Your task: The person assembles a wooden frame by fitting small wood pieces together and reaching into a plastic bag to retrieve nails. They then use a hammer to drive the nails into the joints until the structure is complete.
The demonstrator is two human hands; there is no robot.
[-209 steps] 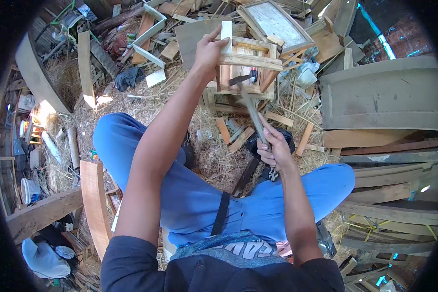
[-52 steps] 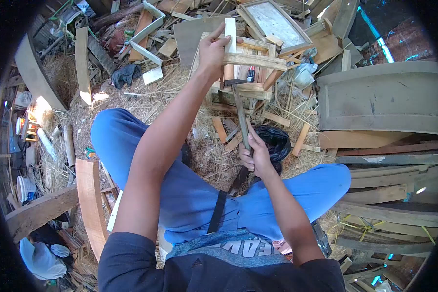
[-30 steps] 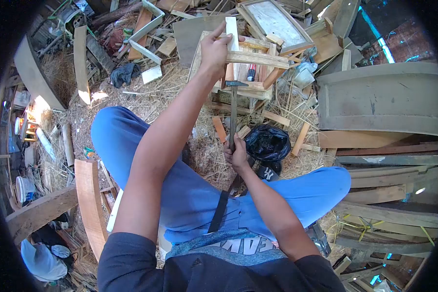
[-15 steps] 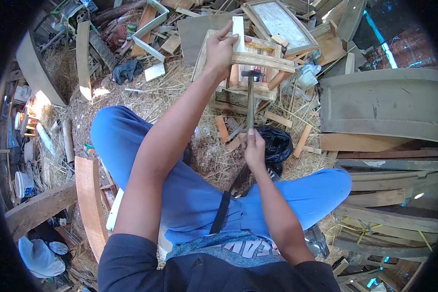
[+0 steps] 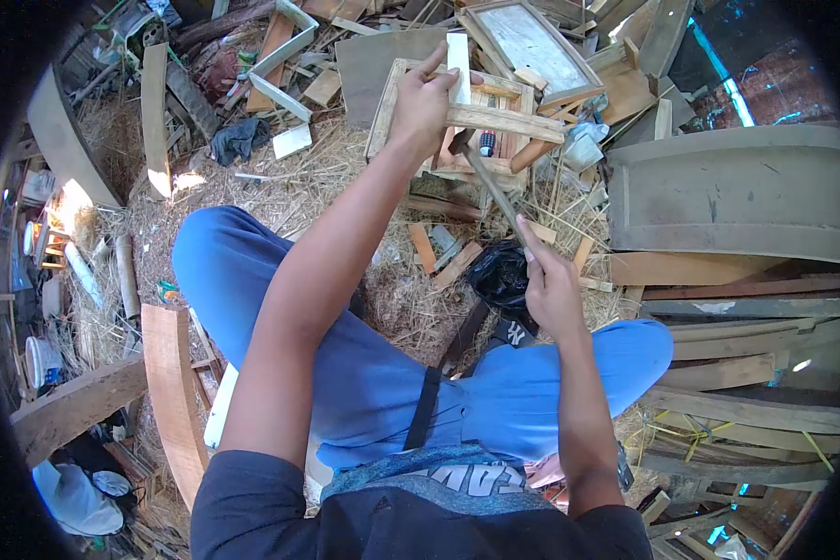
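Note:
My left hand grips a pale wood strip and the left end of a wooden bar, which lies across a small wooden frame. My right hand is closed round the lower handle of a hammer. The hammer slants up to the left, its dark head just below the bar, near my left fingers. A small red and black object shows inside the frame, right of the hammer head.
A black plastic bag lies below the frame among wood offcuts. A framed panel leans behind. Large curved boards are stacked at the right. A curved plank stands at the left, and straw covers the ground.
My right hand has moved right and slightly down. The hammer has gone from upright to slanting, its head shifting left toward my left hand. My left hand keeps its hold.

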